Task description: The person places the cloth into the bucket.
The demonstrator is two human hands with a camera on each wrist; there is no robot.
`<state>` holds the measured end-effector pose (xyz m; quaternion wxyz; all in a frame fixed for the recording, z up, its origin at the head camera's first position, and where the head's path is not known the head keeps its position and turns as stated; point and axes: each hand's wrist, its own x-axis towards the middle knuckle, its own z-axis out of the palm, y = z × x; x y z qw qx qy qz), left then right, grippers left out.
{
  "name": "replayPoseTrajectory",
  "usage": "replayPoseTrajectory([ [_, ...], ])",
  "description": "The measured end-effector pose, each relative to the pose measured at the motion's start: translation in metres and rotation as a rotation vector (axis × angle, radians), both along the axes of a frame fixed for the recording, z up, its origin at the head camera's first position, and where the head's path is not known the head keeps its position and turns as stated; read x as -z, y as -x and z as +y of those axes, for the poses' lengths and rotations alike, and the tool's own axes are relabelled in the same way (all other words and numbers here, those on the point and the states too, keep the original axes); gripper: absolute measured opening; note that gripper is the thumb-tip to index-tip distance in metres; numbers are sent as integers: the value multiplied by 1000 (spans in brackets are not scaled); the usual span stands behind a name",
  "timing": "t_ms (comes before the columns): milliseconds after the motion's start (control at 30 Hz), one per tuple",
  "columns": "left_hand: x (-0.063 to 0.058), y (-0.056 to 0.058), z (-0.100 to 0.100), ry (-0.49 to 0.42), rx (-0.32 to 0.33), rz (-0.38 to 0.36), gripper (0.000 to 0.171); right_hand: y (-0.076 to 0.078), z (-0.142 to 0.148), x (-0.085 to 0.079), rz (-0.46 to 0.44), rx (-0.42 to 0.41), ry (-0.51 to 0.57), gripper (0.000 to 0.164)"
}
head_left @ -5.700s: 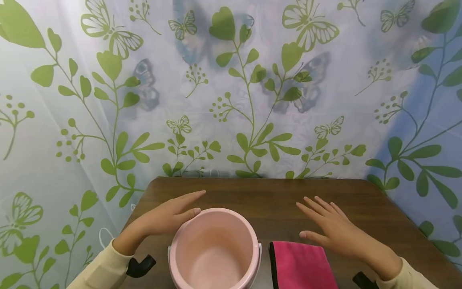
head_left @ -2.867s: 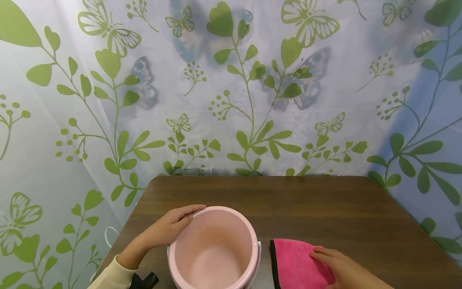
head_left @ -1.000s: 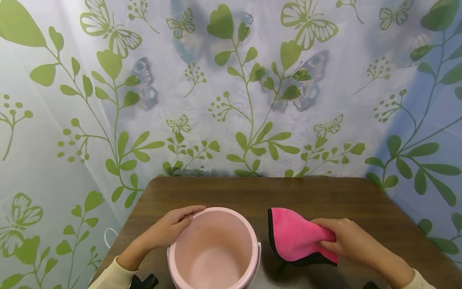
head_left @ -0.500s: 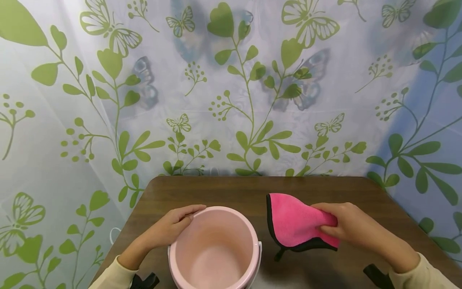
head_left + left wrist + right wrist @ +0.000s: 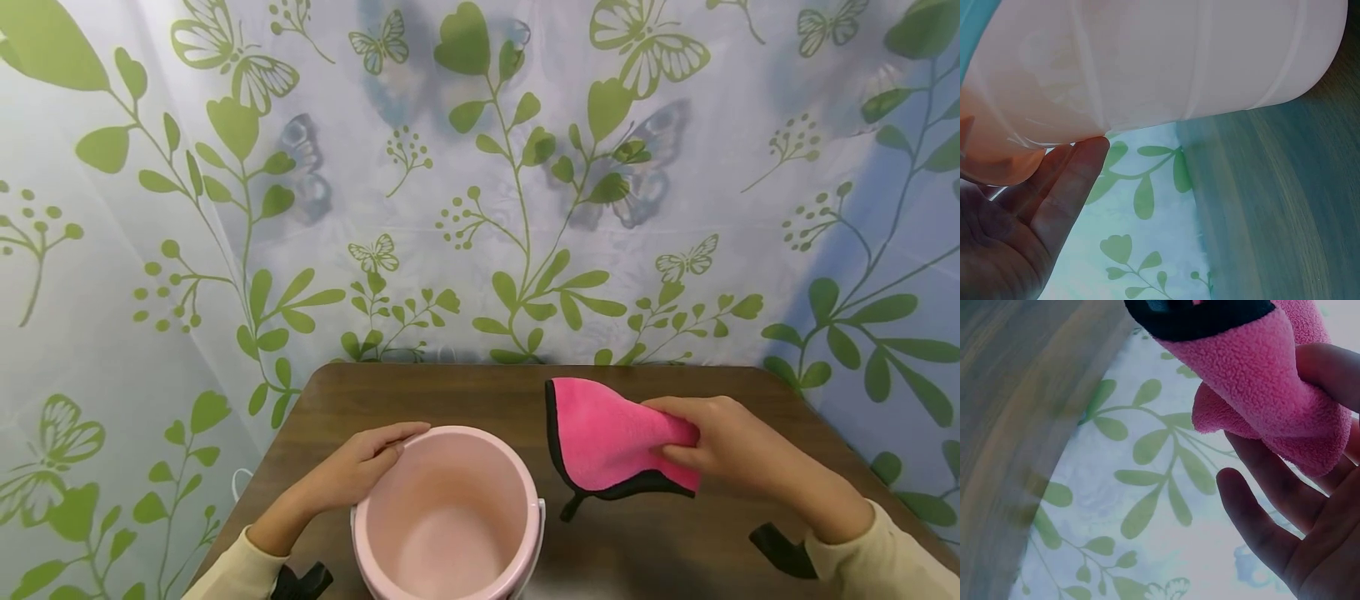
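Moved since half a second ago: pink cloth [image 5: 615, 437] and right hand [image 5: 716, 437] sit a little higher and farther forward in the head view; left hand [image 5: 367, 462] and pink bucket [image 5: 447, 460] hold about the same place.
Right-hand pose: reaches in from the right, back of the hand uppermost, wrist bent toward the bucket.
Right fingers: clamped on the bunched right end of the cloth; one finger stands apart from it in the right wrist view.
Cloth position: held in the air above the counter [image 5: 480, 398], just right of the bucket and apart from it; black trim [image 5: 553, 425] faces the bucket, black loop [image 5: 572, 507] hangs below.
Left-hand pose: comes in from the left, at the bucket's far-left rim.
Left fingers: clamped on the rim, thumb over it, the others along the outer wall.
Bucket stance: upright on the counter, mouth up, white handle [image 5: 534, 546] down at its side.
Counter surface: dark brown wood grain, rounded far corners.
Room backdrop: pale curtain [image 5: 420, 225] printed with green leaves and butterflies, bluer toward the right.
Sleeves: cream-coloured [image 5: 881, 558].
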<state>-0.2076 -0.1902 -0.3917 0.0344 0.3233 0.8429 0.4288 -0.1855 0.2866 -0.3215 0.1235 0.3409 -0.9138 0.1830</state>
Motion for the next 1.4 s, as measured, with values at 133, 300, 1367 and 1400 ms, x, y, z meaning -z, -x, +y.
replayPoseTrajectory([
  [133,0,0,0,-3,2,-9,38,1,-4,-5,13,-26,19,46],
  [300,-1,0,0,-6,5,-19,38,3,-11,-11,28,-54,27,47],
  [1367,0,3,-1,28,-16,18,38,9,-85,-50,89,-244,59,39],
  [1400,0,3,-1,29,-18,19,38,10,-87,-50,92,-255,62,39],
])
